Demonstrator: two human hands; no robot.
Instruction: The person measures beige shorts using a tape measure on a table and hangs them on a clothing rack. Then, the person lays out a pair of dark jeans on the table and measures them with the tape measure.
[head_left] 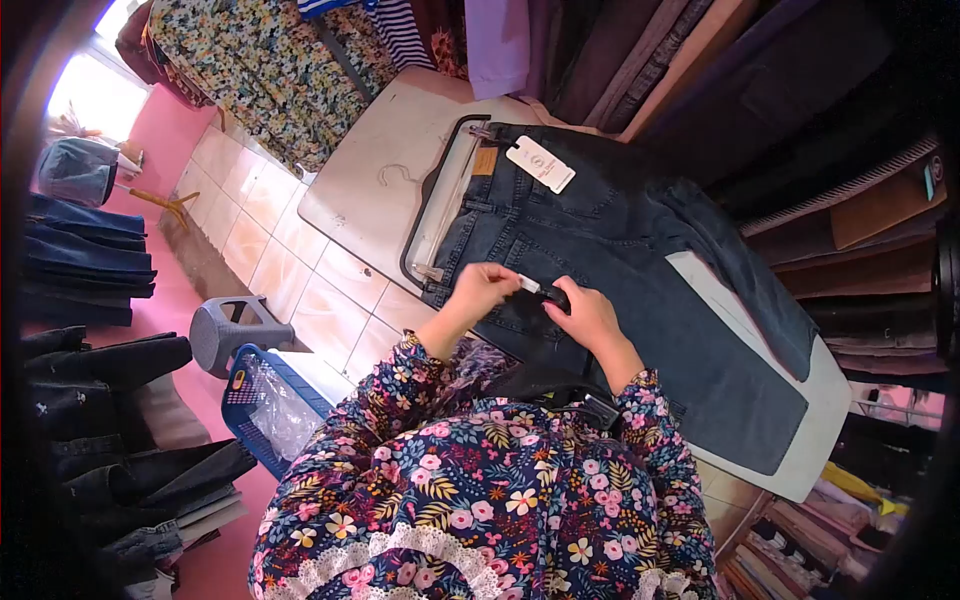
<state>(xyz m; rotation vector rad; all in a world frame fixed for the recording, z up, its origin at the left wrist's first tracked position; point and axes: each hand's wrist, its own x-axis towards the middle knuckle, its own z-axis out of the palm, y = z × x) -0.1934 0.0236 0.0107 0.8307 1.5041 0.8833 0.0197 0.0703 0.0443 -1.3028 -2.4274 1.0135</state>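
Observation:
Dark jeans (640, 290) lie spread on a pale board (370, 140), their waist clipped to a black-framed hanger (432, 195). A white tag (540, 164) rests on them near the waistband. Over the jeans, my left hand (482, 292) pinches the white end of a small black and white object (540, 289). My right hand (588, 314) is closed around its black end. What exactly this object is, I cannot make out.
At the left stand a grey stool (238, 332) and a blue basket (262, 400) with clear plastic inside. Folded and hanging clothes (870, 300) line the right side. Floral fabric (260, 70) hangs behind the board. More jeans (85, 260) hang at the far left.

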